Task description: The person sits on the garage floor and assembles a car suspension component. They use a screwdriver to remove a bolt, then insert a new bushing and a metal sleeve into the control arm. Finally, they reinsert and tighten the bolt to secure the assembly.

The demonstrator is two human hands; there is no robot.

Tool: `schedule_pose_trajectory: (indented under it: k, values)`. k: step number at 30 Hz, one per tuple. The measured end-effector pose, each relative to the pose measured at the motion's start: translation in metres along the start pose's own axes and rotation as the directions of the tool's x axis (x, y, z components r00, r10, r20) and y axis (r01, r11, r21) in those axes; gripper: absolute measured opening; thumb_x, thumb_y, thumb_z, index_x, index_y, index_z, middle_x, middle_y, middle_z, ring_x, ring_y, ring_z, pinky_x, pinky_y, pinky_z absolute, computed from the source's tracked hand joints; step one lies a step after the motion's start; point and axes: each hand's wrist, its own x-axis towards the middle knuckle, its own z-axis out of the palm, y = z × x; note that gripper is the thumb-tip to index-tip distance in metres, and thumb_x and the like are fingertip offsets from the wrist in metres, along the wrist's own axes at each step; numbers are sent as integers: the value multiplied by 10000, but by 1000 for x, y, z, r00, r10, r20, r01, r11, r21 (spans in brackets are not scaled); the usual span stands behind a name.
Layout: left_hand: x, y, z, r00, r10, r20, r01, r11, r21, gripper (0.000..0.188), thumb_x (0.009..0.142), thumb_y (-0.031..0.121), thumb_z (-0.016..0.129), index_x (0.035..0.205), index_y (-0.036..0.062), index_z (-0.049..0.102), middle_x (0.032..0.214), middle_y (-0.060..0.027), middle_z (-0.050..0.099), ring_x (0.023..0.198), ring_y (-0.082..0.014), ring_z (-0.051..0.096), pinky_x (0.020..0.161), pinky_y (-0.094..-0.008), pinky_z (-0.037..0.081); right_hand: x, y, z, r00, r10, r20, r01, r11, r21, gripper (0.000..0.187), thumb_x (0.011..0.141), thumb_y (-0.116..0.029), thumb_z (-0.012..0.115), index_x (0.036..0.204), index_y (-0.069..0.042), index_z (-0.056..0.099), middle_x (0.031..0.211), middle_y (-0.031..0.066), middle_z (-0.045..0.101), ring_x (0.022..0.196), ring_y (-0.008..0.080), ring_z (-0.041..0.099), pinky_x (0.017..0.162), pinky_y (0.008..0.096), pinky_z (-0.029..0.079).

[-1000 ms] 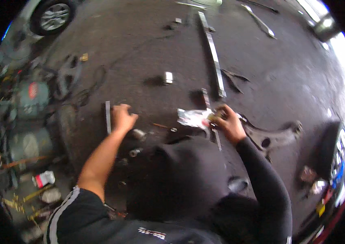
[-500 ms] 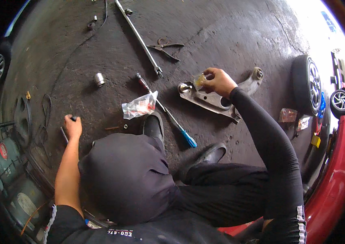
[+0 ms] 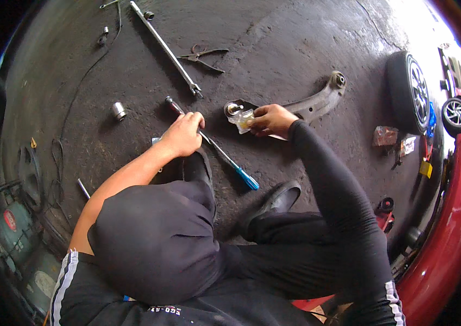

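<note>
In my right hand [image 3: 274,120] is a small clear plastic packet [image 3: 244,120] with something yellowish inside, pinched between the fingers. It is at the ball joint end of a grey metal control arm [image 3: 320,103] lying on the floor, partly covered by that hand. My left hand [image 3: 184,133] is closed, to the left of the packet and above a long tool on the floor. What its fingers hold is hidden. A blue-handled screwdriver [image 3: 248,178] lies below, in line with a dark red handle [image 3: 174,105]. Behind my left wrist a clear plastic bag [image 3: 156,140] barely shows.
Farther off lie a long steel bar [image 3: 166,48], pliers [image 3: 204,56] and a silver socket [image 3: 118,111]. At the right are a car wheel [image 3: 405,93], a reddish packet [image 3: 385,136] and a red car body [image 3: 443,233]. A green tank [image 3: 16,225] stands left.
My left hand has swung rightward from the far left, where it held a small black thing. My right hand has moved slightly left and down with the packet.
</note>
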Motion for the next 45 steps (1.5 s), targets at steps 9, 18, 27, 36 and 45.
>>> schedule_pose_trajectory:
  k: [9,18,27,36,45]
  values:
    - [40,36,28,973,-133,-190,125,991,-53,453,908,435,881,1142,52,823,1089,-149,812,1075,-364,760,1021,-486,582,32,-4,77,806,585,-96,-157,367,917,296,1075,-48,750,1339,66,680,1138,154,803,921,214,810,822,341,721]
    - [72,30,43,910,-404,92,409,838,-361,441,993,362,856,1198,-28,851,1103,-173,868,1005,-243,826,903,-391,619,40,-15,101,777,613,-146,-8,241,970,279,1104,-78,712,1352,46,679,1090,141,788,948,224,815,802,354,721]
    - [76,43,34,898,-434,-66,402,874,-273,350,956,367,876,1107,52,868,1032,-138,868,980,-266,839,919,-408,634,50,-17,115,745,622,-241,61,296,953,368,1120,-170,725,1401,58,656,1248,183,780,936,243,806,809,375,711]
    - [84,43,27,906,-423,-7,389,838,-383,298,949,240,919,1113,2,848,973,-138,869,876,-207,843,831,-367,646,62,-22,138,710,659,-249,244,102,964,249,1116,-133,725,1273,34,627,1148,150,758,944,239,806,786,357,723]
    - [87,53,12,893,-447,39,433,836,-336,300,937,257,934,1068,-1,855,963,-141,868,859,-178,826,828,-351,633,63,-27,140,696,682,-225,299,10,954,234,1121,-109,685,1247,84,645,1081,193,781,856,249,815,749,369,712]
